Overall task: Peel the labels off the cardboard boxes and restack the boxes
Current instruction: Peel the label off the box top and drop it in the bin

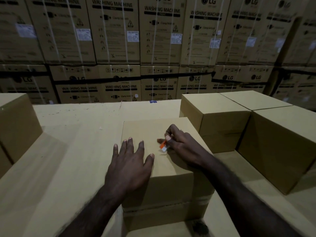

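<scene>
A plain cardboard box (145, 132) stands in front of me on a wide cardboard surface (71, 151). My left hand (130, 161) lies flat on the box's top with its fingers spread, holding nothing. My right hand (181, 142) rests on the top's right part and pinches a small orange and white label (163, 146) between thumb and fingers. The label is partly lifted off the top. Clear tape runs around the box's near side below my arms.
Two plain boxes (220, 120) (280, 142) stand close together to the right of my box. Another plain box (15, 124) stands at the left edge. Behind the surface rises a wall of stacked washing machine cartons (119, 48) with white straps.
</scene>
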The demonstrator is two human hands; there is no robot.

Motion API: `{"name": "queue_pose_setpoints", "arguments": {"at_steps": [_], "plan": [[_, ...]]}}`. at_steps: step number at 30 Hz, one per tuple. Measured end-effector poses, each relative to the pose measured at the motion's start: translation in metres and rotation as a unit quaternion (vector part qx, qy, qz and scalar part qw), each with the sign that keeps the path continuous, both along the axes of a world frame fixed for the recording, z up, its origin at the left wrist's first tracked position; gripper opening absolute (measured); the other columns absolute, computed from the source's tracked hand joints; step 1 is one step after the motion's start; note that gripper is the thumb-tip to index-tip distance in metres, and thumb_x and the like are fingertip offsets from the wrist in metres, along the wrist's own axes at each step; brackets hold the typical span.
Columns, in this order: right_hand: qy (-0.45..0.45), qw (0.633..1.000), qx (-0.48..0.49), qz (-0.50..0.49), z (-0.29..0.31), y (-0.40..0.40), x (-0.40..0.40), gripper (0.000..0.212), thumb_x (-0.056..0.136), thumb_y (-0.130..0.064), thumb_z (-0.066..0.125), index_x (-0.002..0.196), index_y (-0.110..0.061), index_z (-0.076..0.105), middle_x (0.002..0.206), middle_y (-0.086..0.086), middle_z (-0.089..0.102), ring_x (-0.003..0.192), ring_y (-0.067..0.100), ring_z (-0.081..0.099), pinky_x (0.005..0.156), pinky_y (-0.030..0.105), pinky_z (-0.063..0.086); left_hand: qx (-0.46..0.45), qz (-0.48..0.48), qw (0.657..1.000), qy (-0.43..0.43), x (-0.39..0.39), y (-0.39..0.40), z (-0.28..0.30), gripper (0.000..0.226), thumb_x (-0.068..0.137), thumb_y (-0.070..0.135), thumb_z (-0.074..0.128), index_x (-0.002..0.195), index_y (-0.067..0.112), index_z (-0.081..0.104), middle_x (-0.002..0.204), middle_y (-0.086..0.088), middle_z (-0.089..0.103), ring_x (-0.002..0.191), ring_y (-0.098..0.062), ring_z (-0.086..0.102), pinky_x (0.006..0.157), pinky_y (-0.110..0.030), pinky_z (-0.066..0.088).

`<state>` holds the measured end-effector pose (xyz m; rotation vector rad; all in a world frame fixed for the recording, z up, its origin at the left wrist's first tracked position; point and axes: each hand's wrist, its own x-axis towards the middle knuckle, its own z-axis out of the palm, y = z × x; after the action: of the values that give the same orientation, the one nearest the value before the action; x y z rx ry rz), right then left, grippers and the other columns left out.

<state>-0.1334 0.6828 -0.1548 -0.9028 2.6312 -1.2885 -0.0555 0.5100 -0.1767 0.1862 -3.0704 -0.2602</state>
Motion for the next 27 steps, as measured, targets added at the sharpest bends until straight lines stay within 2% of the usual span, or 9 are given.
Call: {"name": "queue_pose_setpoints", "arguments": {"at_steps": [3, 7, 12, 16, 17, 22, 27], "plan": [[-0.013, 1.000, -0.026, 0.001, 0.0015, 0.0018, -0.0020, 0.010, 0.104, -0.025, 0.038, 0.097, -0.030, 0.044, 0.111, 0.009, 0.063, 0.105, 0.022, 0.062, 0.091, 0.046, 0.054, 0.003, -0.004, 1.000, -0.001, 0.0000, -0.0005, 0.0001, 0.067, 0.097, 0.059, 0.015, 0.155, 0.027, 0.002, 0.162, -0.009, -0.006, 0.149, -0.024, -0.008, 0.119, -0.046, -0.008], [0.040, 0.998, -0.024, -0.043, 0.0023, 0.0024, -0.0017, 0.007, 0.105, -0.026, 0.036, 0.107, -0.024, 0.042, 0.104, 0.006, 0.063, 0.092, 0.015, 0.063, 0.076, 0.029, 0.053, 0.000, -0.005, 1.000, 0.004, -0.0006, -0.0006, -0.0007, 0.067, 0.098, 0.059, 0.014, 0.155, 0.027, 0.003, 0.162, -0.009, -0.005, 0.149, -0.024, -0.007, 0.120, -0.046, -0.008], [0.012, 1.000, -0.011, -0.005, 0.0001, -0.0006, -0.0021, 0.008, 0.104, -0.026, 0.037, 0.109, -0.023, 0.042, 0.111, 0.007, 0.063, 0.103, 0.017, 0.062, 0.087, 0.037, 0.054, -0.004, -0.002, 1.000, 0.008, -0.0018, -0.0021, -0.0023, 0.067, 0.097, 0.059, 0.015, 0.155, 0.027, 0.004, 0.162, -0.009, -0.003, 0.149, -0.024, -0.005, 0.119, -0.046, -0.008], [-0.029, 0.998, -0.059, 0.003, 0.0014, 0.0056, -0.0036, 0.008, 0.104, -0.021, 0.040, 0.101, -0.022, 0.046, 0.112, 0.009, 0.063, 0.103, 0.016, 0.062, 0.076, 0.020, 0.053, -0.007, 0.000, 1.000, 0.010, -0.0037, -0.0010, -0.0032, 0.067, 0.098, 0.059, 0.015, 0.155, 0.027, 0.005, 0.163, -0.008, -0.002, 0.149, -0.024, -0.005, 0.118, -0.046, -0.009], [-0.025, 0.998, -0.061, -0.004, 0.0007, 0.0062, -0.0038, 0.008, 0.104, -0.020, 0.040, 0.101, -0.022, 0.047, 0.112, 0.010, 0.063, 0.103, 0.016, 0.062, 0.076, 0.020, 0.053, -0.005, 0.001, 1.000, 0.010, -0.0040, -0.0009, -0.0037, 0.066, 0.097, 0.059, 0.015, 0.155, 0.028, 0.005, 0.163, -0.008, -0.002, 0.149, -0.023, -0.005, 0.117, -0.046, -0.010], [-0.003, 1.000, -0.028, -0.003, -0.0016, 0.0030, -0.0033, 0.007, 0.104, -0.023, 0.040, 0.101, -0.025, 0.046, 0.109, 0.005, 0.065, 0.101, 0.014, 0.063, 0.087, 0.037, 0.054, -0.001, 0.004, 1.000, 0.014, -0.0038, -0.0005, -0.0024, 0.065, 0.098, 0.058, 0.017, 0.155, 0.028, 0.009, 0.163, -0.007, 0.001, 0.150, -0.023, -0.002, 0.118, -0.047, -0.009], [0.017, 0.998, -0.053, -0.020, 0.0014, 0.0076, -0.0038, 0.006, 0.102, -0.021, 0.044, 0.100, -0.022, 0.049, 0.105, 0.009, 0.064, 0.093, 0.016, 0.063, 0.080, 0.035, 0.056, 0.007, 0.011, 0.999, 0.031, -0.0021, -0.0001, -0.0008, 0.062, 0.099, 0.056, 0.021, 0.154, 0.029, 0.014, 0.163, -0.005, 0.006, 0.150, -0.020, 0.002, 0.119, -0.047, -0.008]]}}
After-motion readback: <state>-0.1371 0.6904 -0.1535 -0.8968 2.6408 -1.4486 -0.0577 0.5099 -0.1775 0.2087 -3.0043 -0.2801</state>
